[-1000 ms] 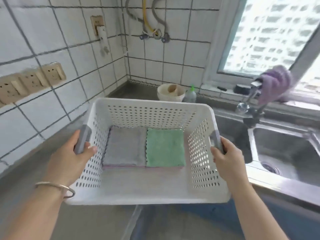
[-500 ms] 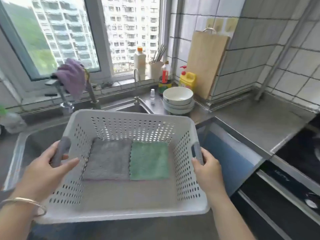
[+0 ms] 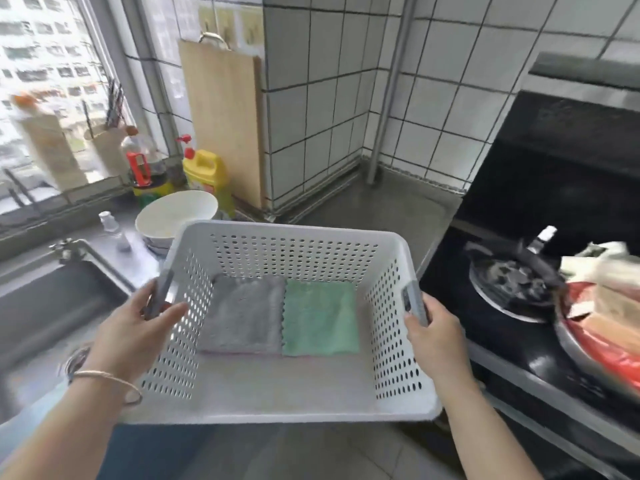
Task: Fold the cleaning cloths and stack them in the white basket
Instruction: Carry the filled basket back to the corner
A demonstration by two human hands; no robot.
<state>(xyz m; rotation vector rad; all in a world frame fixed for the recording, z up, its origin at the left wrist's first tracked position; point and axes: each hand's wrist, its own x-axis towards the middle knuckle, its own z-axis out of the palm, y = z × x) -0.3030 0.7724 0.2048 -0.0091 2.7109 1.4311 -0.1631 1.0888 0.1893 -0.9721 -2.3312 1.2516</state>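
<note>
I hold the white basket (image 3: 287, 398) in the air in front of me by its two grey side handles. My left hand (image 3: 130, 336) grips the left handle and my right hand (image 3: 438, 336) grips the right one. Inside, at the far end of the basket floor, a folded grey cloth (image 3: 242, 315) lies on the left and a folded green cloth (image 3: 320, 317) lies beside it on the right, their edges touching. A thin pink edge shows under both cloths.
A steel sink (image 3: 45, 317) with a tap lies at the left. White bowls (image 3: 173, 216), a yellow bottle (image 3: 204, 174) and a wooden cutting board (image 3: 225, 123) stand behind the basket. A bare steel counter (image 3: 377, 209) fills the corner. At right a black stove (image 3: 519, 306) carries a pan.
The view has swung to the right with the basket, from the left counter past the sink and window to the corner by the stove. Both hands keep their grip on the handles.
</note>
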